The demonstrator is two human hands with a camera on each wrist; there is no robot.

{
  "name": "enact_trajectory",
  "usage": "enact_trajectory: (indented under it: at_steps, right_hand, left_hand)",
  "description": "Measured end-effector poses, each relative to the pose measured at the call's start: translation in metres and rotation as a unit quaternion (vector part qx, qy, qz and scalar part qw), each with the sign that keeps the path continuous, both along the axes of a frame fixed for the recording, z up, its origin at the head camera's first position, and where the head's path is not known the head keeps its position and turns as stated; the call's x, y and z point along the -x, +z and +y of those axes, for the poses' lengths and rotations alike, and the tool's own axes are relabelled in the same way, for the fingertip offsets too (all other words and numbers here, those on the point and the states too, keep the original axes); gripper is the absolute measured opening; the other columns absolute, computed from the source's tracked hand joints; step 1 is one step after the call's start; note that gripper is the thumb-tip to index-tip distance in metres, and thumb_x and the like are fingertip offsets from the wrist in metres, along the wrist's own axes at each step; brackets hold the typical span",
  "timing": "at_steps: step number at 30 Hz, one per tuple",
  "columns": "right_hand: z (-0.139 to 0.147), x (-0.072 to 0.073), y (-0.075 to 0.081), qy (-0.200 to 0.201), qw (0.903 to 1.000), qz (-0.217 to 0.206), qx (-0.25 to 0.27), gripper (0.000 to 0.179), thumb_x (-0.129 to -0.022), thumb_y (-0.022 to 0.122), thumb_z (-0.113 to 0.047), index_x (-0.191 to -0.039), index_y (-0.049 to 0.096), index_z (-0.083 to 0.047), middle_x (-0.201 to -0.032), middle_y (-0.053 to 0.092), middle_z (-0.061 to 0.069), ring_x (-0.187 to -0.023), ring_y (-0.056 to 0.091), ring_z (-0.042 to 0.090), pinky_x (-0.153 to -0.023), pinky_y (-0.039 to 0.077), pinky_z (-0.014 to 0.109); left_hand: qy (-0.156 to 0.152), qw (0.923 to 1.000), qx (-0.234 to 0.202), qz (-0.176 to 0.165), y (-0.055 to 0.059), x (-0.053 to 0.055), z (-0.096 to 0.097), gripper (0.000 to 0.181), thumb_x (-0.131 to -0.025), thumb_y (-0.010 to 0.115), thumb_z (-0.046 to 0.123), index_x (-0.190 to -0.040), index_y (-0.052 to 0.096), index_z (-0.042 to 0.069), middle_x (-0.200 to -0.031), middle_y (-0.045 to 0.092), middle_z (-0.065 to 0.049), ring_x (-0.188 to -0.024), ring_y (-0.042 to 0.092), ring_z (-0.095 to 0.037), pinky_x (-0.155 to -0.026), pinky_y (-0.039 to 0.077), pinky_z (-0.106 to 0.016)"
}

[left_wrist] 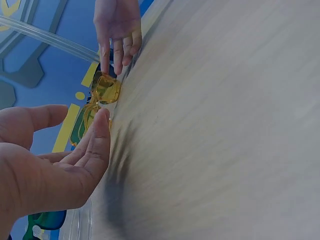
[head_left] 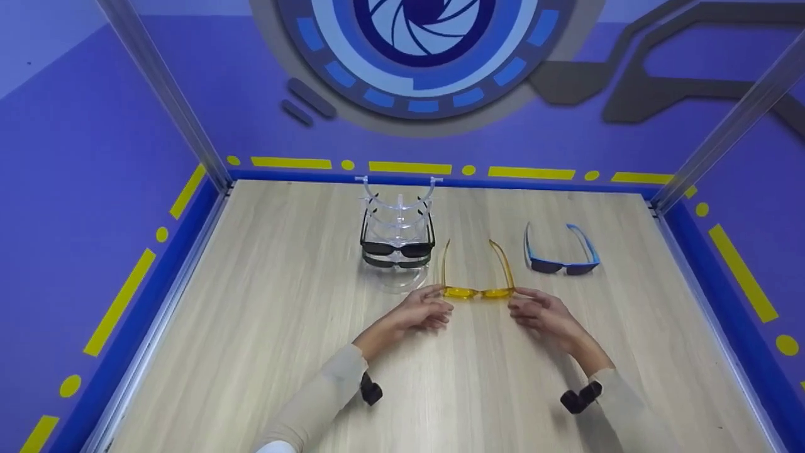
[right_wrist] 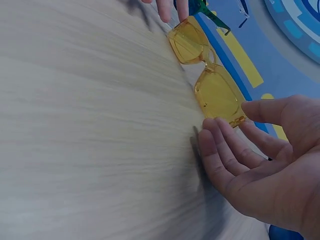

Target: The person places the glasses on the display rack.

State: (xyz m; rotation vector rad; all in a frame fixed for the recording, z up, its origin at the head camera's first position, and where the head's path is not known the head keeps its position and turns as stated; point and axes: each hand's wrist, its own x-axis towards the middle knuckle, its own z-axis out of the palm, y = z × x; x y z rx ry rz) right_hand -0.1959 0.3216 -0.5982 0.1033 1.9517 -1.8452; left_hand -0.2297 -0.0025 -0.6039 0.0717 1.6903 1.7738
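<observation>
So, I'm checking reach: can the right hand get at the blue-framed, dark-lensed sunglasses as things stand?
Probably yes: only bare, pale wood-grain tabletop shows between the right hand and those sunglasses; the translucent yellow glasses by that hand sit to one side.

Free passage lies over bare table point(head_left: 277, 270) left of the display stand point(head_left: 400, 218) and between the left hand point(head_left: 420, 311) and right hand point(head_left: 546, 316). The stand closely flanks the yellow glasses point(head_left: 461, 293) on the left; blue glasses point(head_left: 578, 269) obstruct the right. The wall point(head_left: 402, 148) bounds the rear.
</observation>
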Motion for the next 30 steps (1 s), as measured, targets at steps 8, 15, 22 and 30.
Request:
enact_trajectory:
  at_steps: [8,15,22,30]
  right_hand:
    - [0.006,-0.01,0.002,0.046,0.9989,-0.001,0.008,0.065,-0.106,0.056,-0.022,-0.157,0.026,0.006,-0.138,0.065,0.013,-0.119,0.067,0.016,-0.104,0.056,0.031]
    - [0.007,-0.002,-0.001,-0.027,0.9995,-0.016,-0.002,0.066,-0.105,0.059,-0.02,-0.158,0.027,0.002,-0.143,0.062,0.014,-0.12,0.067,0.013,-0.107,0.054,0.03]
    - [-0.001,0.014,-0.005,-0.054,0.9983,-0.019,-0.007,0.069,-0.106,0.057,-0.025,-0.162,0.022,-0.004,-0.161,0.039,0.022,-0.133,0.058,0.013,-0.116,0.046,0.03]
    - [-0.009,0.025,-0.007,-0.051,0.9985,-0.013,0.018,0.061,-0.107,0.055,-0.016,-0.159,0.028,0.0,-0.146,0.058,0.015,-0.123,0.063,0.009,-0.106,0.052,0.023]
  left_hand:
    - [-0.005,0.9996,0.025,0.015,0.0,-0.002,-0.017,0.052,-0.099,0.064,0.012,-0.148,0.05,0.005,-0.121,0.072,-0.022,-0.078,0.068,-0.009,-0.069,0.059,-0.021]
    - [0.044,0.9987,0.01,0.025,-0.006,0.007,-0.016,0.053,-0.1,0.059,0.006,-0.15,0.045,-0.002,-0.136,0.062,-0.025,-0.095,0.065,-0.014,-0.086,0.059,-0.027]
    - [0.072,0.9965,-0.028,0.033,-0.012,0.016,-0.001,0.06,-0.096,0.057,-0.003,-0.153,0.039,-0.004,-0.146,0.053,-0.028,-0.11,0.06,-0.016,-0.101,0.054,-0.033]
    - [0.09,0.9936,-0.062,0.029,-0.014,0.025,0.012,0.063,-0.094,0.058,-0.007,-0.154,0.038,-0.003,-0.143,0.052,-0.03,-0.092,0.06,-0.01,-0.095,0.055,-0.031]
